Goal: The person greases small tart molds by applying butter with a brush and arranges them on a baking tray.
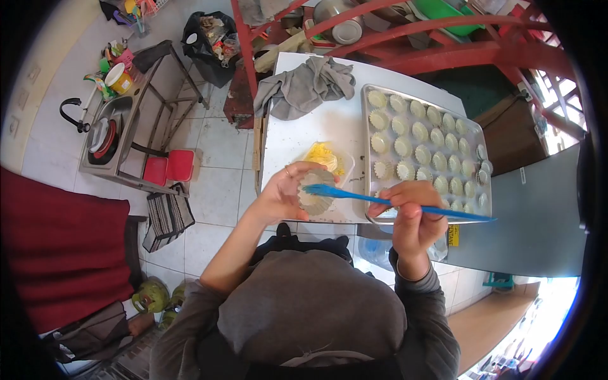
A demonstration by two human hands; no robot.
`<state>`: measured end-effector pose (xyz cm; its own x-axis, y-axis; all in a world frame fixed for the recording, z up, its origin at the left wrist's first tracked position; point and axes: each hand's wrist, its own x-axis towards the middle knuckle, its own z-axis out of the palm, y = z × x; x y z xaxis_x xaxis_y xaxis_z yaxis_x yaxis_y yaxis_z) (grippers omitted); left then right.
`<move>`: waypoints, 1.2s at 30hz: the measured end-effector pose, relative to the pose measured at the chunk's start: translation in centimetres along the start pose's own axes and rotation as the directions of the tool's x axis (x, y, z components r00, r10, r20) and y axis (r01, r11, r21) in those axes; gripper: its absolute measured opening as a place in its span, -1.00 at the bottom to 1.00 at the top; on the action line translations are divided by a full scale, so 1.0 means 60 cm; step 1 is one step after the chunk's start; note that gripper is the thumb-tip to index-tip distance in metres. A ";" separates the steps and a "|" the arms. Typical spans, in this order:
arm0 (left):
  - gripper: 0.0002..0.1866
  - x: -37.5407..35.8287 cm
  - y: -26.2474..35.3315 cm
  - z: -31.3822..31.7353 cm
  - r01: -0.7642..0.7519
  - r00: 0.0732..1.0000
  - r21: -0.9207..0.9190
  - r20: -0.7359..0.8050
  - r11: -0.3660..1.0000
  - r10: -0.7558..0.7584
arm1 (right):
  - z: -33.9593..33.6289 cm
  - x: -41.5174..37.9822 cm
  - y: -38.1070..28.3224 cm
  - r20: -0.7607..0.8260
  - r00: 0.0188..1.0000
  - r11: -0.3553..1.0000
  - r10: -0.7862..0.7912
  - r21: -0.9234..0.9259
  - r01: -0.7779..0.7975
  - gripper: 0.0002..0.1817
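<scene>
My left hand (288, 193) grips a fluted tart mould (316, 201) by its rim, its inside turned toward me. A blue pastry brush (354, 195) is pinched in my right hand (415, 215), and its head rests inside the mould. Behind the mould, a clear plastic tub (345, 166) holds a soft yellow fat that looks like margarine (322, 156). To the right lies a large metal baking tray (365, 126) with rows of similar fluted moulds (419, 132). My right hand is over the tray's near left corner.
A grey cloth (307, 88) lies at the back left of the white table (282, 136). Red railings (456, 54) run behind it. On the left are a sink (123, 136) with dishes and a black rubbish bag (212, 57).
</scene>
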<state>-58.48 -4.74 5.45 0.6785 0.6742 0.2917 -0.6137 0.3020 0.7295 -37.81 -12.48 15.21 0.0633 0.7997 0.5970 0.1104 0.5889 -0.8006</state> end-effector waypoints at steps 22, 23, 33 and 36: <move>-0.35 0.029 0.088 0.019 -0.127 0.984 0.635 0.178 0.762 0.015 | -0.034 0.046 -0.033 0.399 0.906 0.980 0.145 -0.181 -0.078 -0.92; -0.34 0.029 0.087 0.020 -0.121 0.985 0.623 0.174 0.773 0.014 | -0.028 0.049 -0.029 0.387 0.919 0.988 0.078 -0.150 -0.021 -0.92; -0.24 0.031 0.069 0.015 -0.159 0.986 0.638 0.137 0.753 0.092 | 0.004 0.035 0.000 0.142 0.985 0.991 0.102 0.068 -0.113 -0.87; -0.21 0.029 0.065 0.014 -0.171 0.985 0.611 0.123 0.773 0.121 | -0.002 0.031 -0.002 0.167 0.973 0.977 0.158 0.116 -0.179 -0.86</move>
<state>-59.34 -2.96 9.32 0.6442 0.6173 0.4516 -0.3437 -0.2938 0.8919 -37.60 -11.10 16.44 -0.0870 0.8908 0.4460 -0.0183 0.4462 -0.8948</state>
